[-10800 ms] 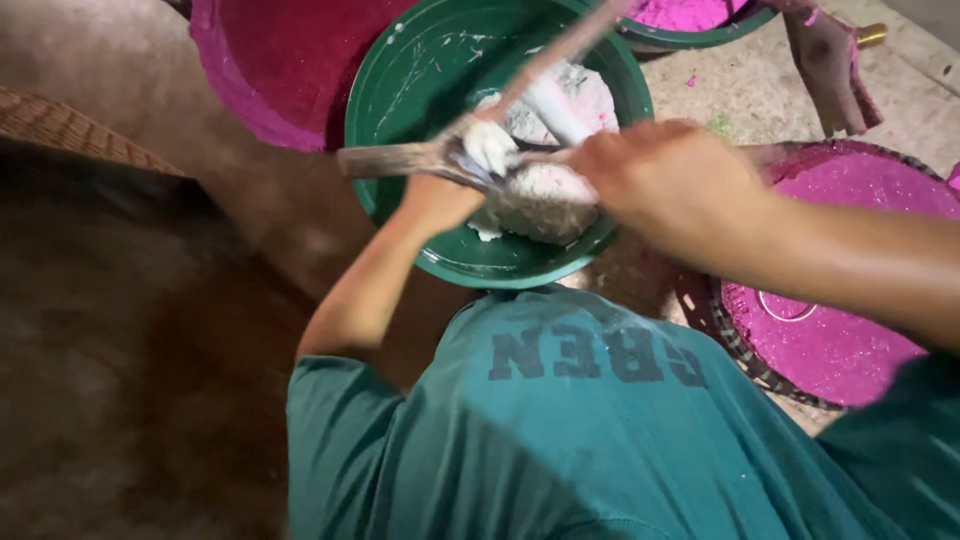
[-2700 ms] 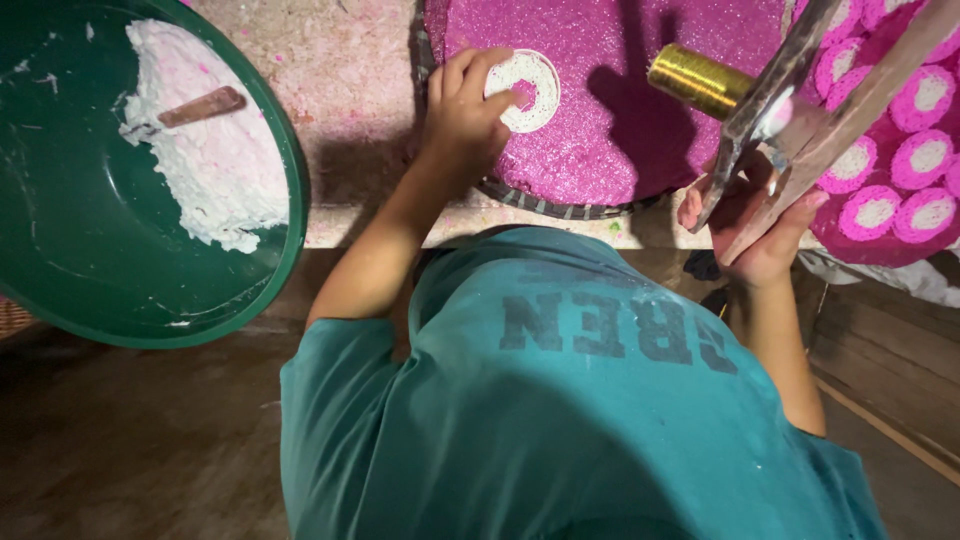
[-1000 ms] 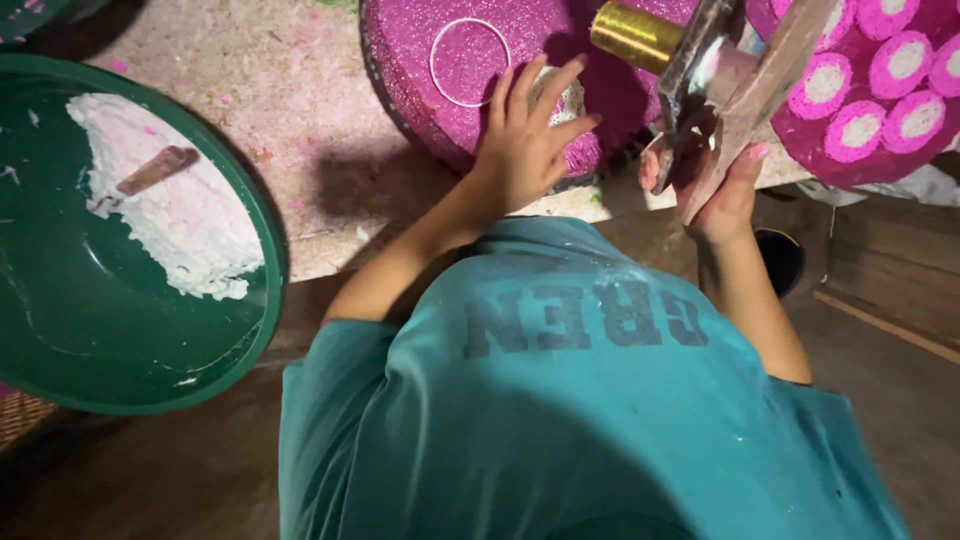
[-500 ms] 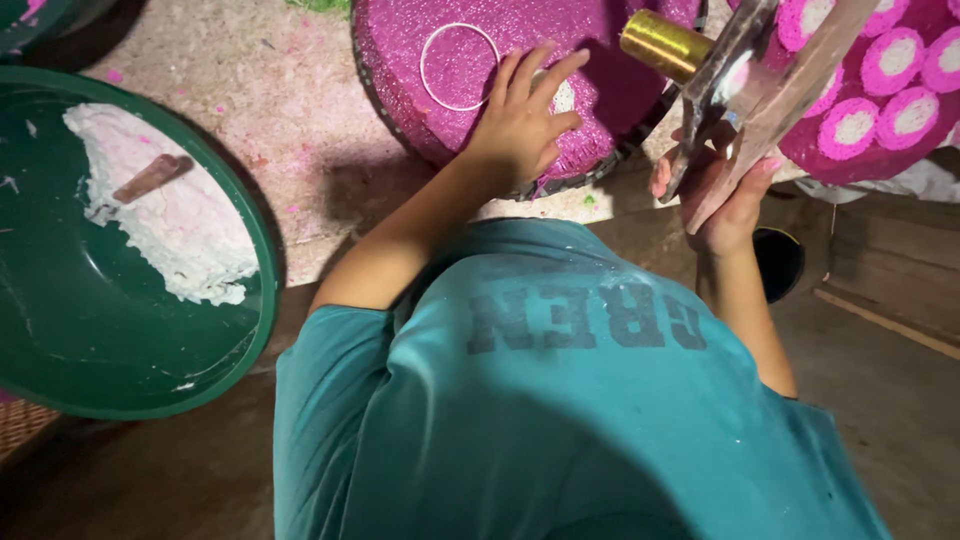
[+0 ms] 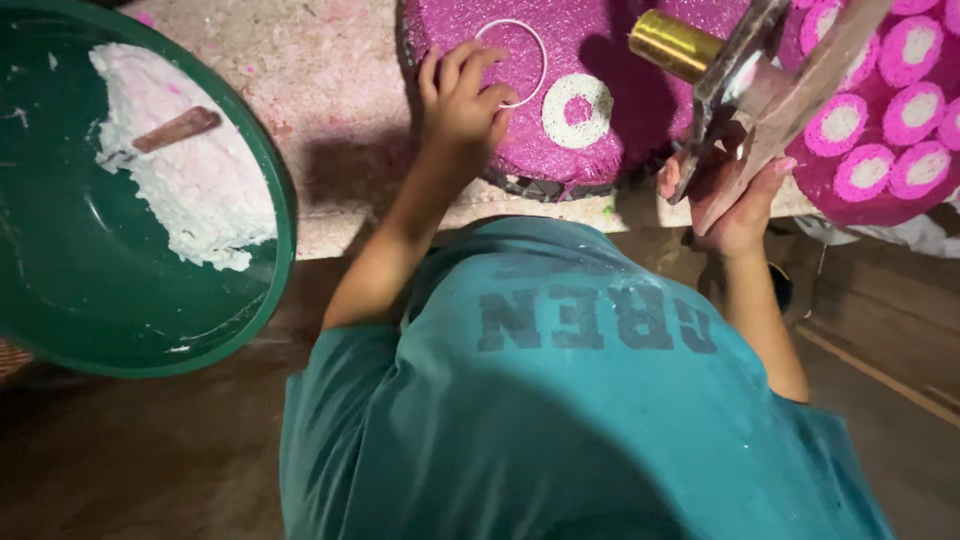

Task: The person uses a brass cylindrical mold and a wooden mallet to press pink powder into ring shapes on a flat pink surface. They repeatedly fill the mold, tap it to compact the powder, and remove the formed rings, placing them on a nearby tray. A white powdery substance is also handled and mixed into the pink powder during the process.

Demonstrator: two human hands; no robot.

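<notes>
Magenta tray (image 5: 560,120): upper centre of frame, round, heaped with glittery pink powder, one white ring-shaped piece (image 5: 577,110) lying on it.
Left hand (image 5: 462,100): fingers curled loosely, fingertips resting on powder beside a thin white hoop (image 5: 512,62); clasping nothing.
Right hand (image 5: 735,200): clenched around a metal press tool (image 5: 770,85) with brass barrel, upper right.
Step, as judged: coating and shaping pieces on pink powder.
Next move calls for: steady aim of tool over powder, left fingers kept clear.
Green basin (image 5: 60,300): left edge, white paste and stick inside.
</notes>
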